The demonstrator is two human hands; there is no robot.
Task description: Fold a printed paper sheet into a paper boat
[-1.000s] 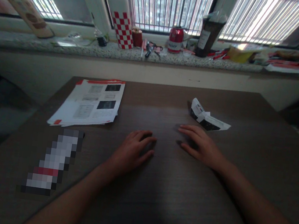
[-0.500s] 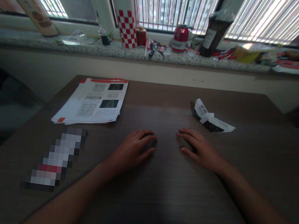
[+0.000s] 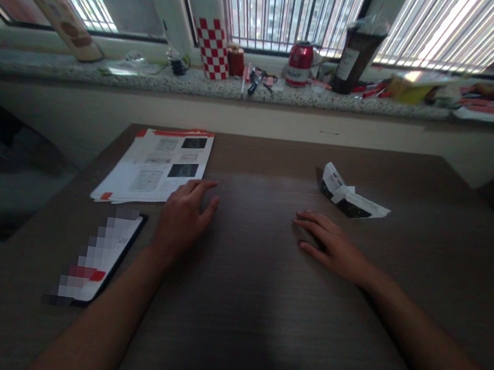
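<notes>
My left hand is over the near right corner of a stack of printed sheets, fingers extended and the thumb apart. Whether it touches the paper I cannot tell. Nothing shows in its grasp. On the right, my right hand rests on the brown table with its fingers spread, holding nothing. Just beyond it lies a folded paper boat, white with black patches, apart from the fingers.
A phone, partly blurred out, lies left of my left forearm. Along the stone windowsill stand a checkered white-and-red bottle, a red can, a dark lidded cup and assorted clutter.
My left hand has moved left and away from me, from the middle of the table to the sheets. My right hand and the paper boat stay where they were.
</notes>
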